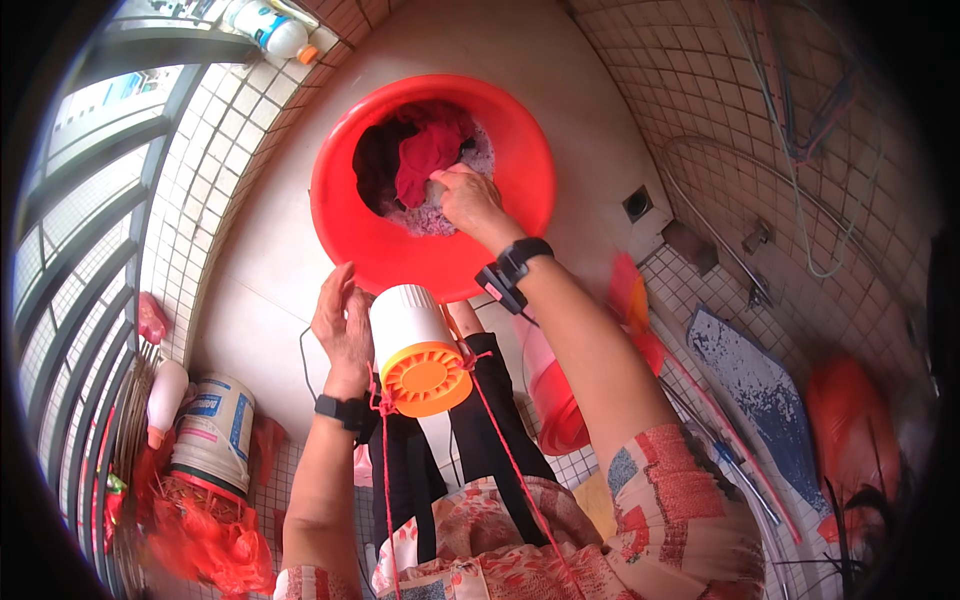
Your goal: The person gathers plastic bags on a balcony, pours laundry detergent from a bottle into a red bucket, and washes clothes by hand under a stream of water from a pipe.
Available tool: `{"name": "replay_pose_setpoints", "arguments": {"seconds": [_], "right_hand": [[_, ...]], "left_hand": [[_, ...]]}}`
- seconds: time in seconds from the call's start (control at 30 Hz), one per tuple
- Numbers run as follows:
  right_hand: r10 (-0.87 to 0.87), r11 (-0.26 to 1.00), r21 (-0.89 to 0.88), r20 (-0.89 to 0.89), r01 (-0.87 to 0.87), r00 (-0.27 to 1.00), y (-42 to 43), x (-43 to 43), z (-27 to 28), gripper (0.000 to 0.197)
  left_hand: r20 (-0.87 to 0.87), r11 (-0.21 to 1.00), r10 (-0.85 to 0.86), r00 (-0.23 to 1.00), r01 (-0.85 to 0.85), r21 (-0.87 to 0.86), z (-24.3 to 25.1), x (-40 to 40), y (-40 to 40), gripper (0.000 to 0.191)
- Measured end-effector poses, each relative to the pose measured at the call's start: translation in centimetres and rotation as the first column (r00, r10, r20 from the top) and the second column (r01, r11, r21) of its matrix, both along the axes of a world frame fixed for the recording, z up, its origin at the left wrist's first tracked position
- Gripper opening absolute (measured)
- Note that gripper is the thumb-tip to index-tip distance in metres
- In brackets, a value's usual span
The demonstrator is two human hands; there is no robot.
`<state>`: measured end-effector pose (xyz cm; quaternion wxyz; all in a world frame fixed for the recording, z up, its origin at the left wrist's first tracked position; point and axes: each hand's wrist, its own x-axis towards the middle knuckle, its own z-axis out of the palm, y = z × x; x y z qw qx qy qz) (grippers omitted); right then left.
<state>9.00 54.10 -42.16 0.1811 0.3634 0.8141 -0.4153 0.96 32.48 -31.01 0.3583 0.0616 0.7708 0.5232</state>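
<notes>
A red plastic basin [517, 247] stands on the floor before me, with wet clothes and foamy water [427, 223] inside. A dark red cloth [431, 154] lies on top of a black garment [375, 169]. My right hand [471, 201] reaches into the basin, its fingers closed around a small pale object [435, 193], possibly soap, against the red cloth. Outside the near left rim is my left hand [343, 322], fingers loosely bent and nothing seen in it. Beside that hand hangs a white cylindrical device [409, 311] with a slotted orange end, on a red cord [495, 420].
Metal railings [82, 165] and a tiled ledge [225, 127] with a plastic bottle [281, 37] run along the left. A white bucket [214, 427] and red plastic bags [217, 544] are lower left. At right are a floor drain [637, 204], a hose [712, 202] and a red bucket [559, 405].
</notes>
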Motion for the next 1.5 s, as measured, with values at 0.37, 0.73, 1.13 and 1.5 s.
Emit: {"name": "replay_pose_setpoints", "arguments": {"seconds": [0.37, 0.73, 1.13, 1.5], "right_hand": [[0.105, 0.991, 0.053, 0.301, -0.126, 0.948, 1.4, -3.3, -17.2, 0.056], [-0.067, 0.992, 0.124, 0.432, 0.014, 0.9, 0.7, -5.3, -15.1, 0.027], [-0.288, 0.87, 0.421, 0.006, 0.258, 0.958, 0.8, -3.2, -7.8, 0.051], [0.055, 0.994, 0.068, 0.394, -0.088, 0.917, 3.8, -1.5, -18.7, 0.056]], "left_hand": [[-0.437, 0.879, -0.441, 0.784, 0.278, -0.389, -6.9, -2.6, -0.3, 0.054], [0.516, 0.767, -0.147, 0.844, 0.427, -0.479, -10.4, -1.1, -16.4, 0.057], [-0.339, 0.88, -0.454, 0.824, 0.355, -0.314, -7.4, -3.7, -1.6, 0.071], [-0.228, 0.858, -0.473, 0.851, 0.387, -0.338, -8.7, -3.4, -2.6, 0.07]]}}
